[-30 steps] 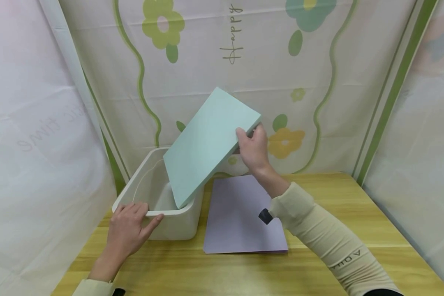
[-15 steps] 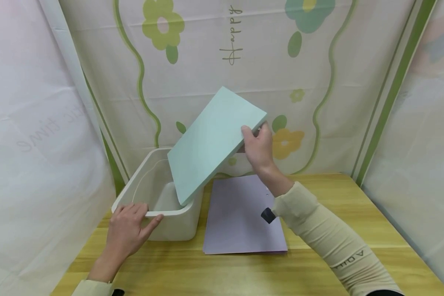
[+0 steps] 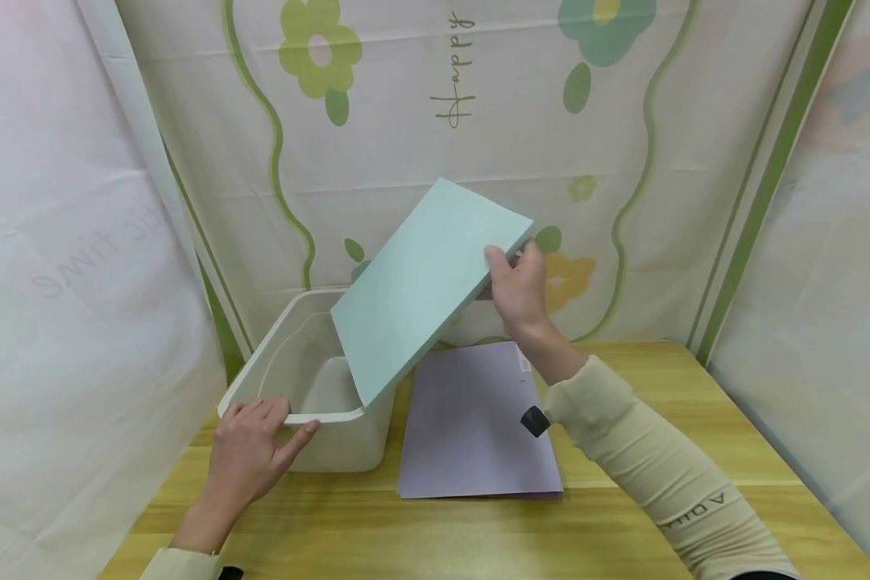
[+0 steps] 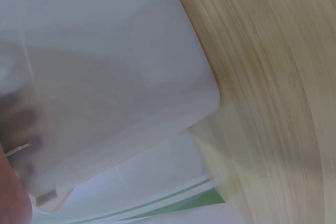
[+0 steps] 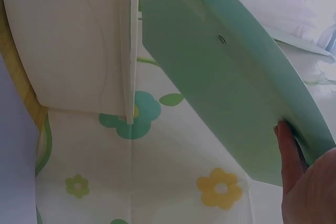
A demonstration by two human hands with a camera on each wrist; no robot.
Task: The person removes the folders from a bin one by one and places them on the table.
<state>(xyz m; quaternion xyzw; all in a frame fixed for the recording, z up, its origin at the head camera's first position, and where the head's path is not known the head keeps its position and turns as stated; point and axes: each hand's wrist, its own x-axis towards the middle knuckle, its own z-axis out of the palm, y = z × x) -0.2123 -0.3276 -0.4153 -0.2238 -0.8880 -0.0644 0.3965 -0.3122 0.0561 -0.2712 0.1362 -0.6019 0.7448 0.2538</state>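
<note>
My right hand (image 3: 519,292) grips a mint-green file folder (image 3: 428,282) by its right edge, thumb on the upper face. The folder is tilted, its upper end raised against the backdrop. Its low corner is at the right front of a white plastic bin's (image 3: 341,445) rim; whether they touch I cannot tell. A small metal rivet shows on the folder's underside (image 5: 220,87) in the right wrist view. My left hand (image 3: 250,451) holds the bin's front rim, with fingers over the edge and thumb along the outside. Its fingertips are hidden inside the bin.
Purple folders (image 3: 471,443) lie flat on the wooden table (image 3: 420,536), just right of the bin. A flowered cloth (image 3: 399,129) hangs behind the table, and white cloth walls (image 3: 80,322) stand at both sides.
My right hand has shifted right with the mint-green folder, whose low corner has moved right to the bin's rim. The left hand and the bin have stayed in place.
</note>
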